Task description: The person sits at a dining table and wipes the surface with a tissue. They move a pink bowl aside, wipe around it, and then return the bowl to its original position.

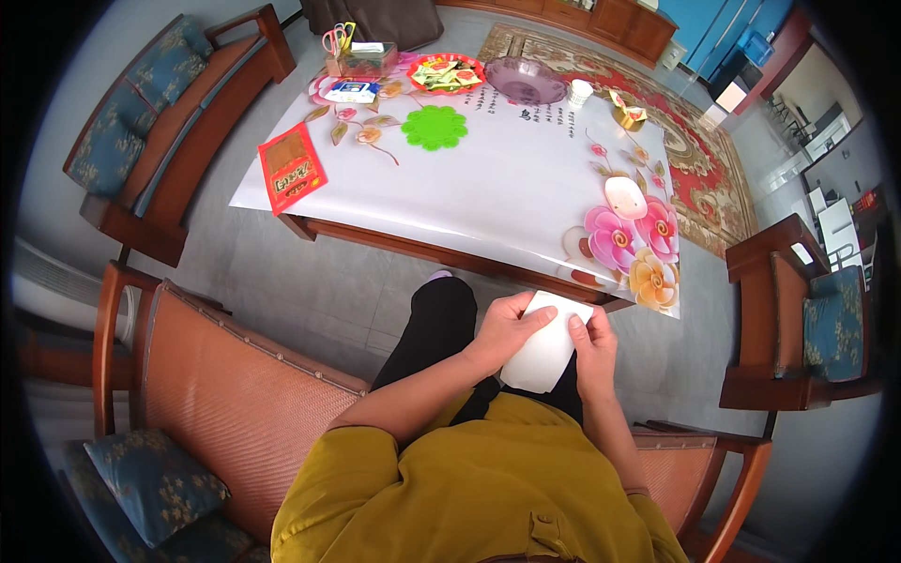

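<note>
Above my lap I hold a white rectangular piece [542, 355] that looks like folded paper or tissue; its exact kind is unclear. My left hand [510, 331] grips its upper left edge, thumb lying across the front. On the opposite edge my right hand [593, 345] pinches it, thumb on top and the other fingers mostly hidden behind. The piece hangs tilted between both hands, just short of the near edge of the low table [488, 211], without touching it.
On the table lie a red packet [291, 171], a green scalloped mat [435, 128], a wipes pack [353, 92], a snack plate [445, 73], a purple dish [526, 81], white cups [580, 91] and a white rounded object [624, 197]. Wooden seats [221, 338] stand around.
</note>
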`<action>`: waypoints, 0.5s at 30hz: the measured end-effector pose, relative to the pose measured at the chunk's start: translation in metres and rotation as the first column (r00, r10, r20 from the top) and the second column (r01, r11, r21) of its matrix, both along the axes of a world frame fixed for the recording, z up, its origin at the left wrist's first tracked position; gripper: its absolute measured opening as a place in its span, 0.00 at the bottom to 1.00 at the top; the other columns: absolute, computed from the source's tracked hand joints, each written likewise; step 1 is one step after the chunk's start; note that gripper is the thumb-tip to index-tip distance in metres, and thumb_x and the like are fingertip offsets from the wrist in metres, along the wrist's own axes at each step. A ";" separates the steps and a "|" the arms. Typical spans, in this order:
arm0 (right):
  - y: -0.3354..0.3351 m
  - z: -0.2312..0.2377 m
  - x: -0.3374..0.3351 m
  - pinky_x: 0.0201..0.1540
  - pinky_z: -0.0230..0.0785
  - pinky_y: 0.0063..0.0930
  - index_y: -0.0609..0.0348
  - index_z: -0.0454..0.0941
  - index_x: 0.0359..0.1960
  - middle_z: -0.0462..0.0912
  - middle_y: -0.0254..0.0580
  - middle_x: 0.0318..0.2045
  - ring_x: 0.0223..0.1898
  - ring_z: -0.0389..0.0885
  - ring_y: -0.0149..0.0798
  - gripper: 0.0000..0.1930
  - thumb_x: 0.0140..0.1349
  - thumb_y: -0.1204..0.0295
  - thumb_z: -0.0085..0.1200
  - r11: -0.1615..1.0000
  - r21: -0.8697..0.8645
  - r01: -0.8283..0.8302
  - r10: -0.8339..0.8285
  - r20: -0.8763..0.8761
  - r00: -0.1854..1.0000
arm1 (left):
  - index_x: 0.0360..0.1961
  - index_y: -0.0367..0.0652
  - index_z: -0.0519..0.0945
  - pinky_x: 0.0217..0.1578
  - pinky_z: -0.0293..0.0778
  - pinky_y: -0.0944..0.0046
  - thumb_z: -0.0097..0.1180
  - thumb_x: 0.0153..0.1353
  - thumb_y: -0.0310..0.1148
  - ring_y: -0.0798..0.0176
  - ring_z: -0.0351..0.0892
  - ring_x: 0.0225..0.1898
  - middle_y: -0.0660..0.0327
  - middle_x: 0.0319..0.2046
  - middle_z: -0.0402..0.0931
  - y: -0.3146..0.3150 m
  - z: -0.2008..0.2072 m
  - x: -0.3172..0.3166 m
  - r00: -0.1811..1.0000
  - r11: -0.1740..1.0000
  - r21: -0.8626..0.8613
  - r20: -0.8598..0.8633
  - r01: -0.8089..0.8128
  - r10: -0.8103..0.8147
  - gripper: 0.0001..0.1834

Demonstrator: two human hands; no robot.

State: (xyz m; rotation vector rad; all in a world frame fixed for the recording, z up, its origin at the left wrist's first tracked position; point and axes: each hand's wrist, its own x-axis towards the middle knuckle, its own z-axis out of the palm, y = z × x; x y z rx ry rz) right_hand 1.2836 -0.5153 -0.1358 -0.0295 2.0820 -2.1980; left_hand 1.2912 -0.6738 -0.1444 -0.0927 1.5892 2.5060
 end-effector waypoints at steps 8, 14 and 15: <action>0.003 -0.002 -0.002 0.36 0.65 0.17 0.65 0.76 0.37 0.77 0.29 0.28 0.31 0.70 0.21 0.08 0.62 0.72 0.54 0.991 0.125 0.048 -0.044 -0.035 0.998 | 0.37 0.37 0.79 0.31 0.71 0.73 0.53 0.64 0.31 0.76 0.74 0.30 0.66 0.30 0.79 0.000 -0.001 -0.005 0.996 0.995 -0.035 -0.005 -0.093 0.092 0.08; 0.007 -0.004 -0.007 0.36 0.66 0.16 0.64 0.76 0.36 0.78 0.28 0.28 0.30 0.71 0.20 0.09 0.64 0.69 0.54 0.999 0.032 0.036 -0.034 -0.040 0.999 | 0.40 0.35 0.79 0.33 0.73 0.72 0.55 0.63 0.31 0.75 0.75 0.31 0.64 0.31 0.79 0.005 0.005 -0.004 0.999 0.999 0.018 0.007 -0.048 0.048 0.10; 0.009 -0.003 -0.007 0.36 0.66 0.16 0.64 0.76 0.36 0.77 0.28 0.28 0.30 0.71 0.20 0.09 0.64 0.69 0.54 0.998 0.028 0.050 -0.049 -0.036 0.998 | 0.40 0.35 0.79 0.33 0.73 0.72 0.55 0.63 0.31 0.75 0.75 0.31 0.64 0.32 0.79 0.006 0.005 -0.004 0.999 0.999 0.013 0.001 -0.042 0.042 0.10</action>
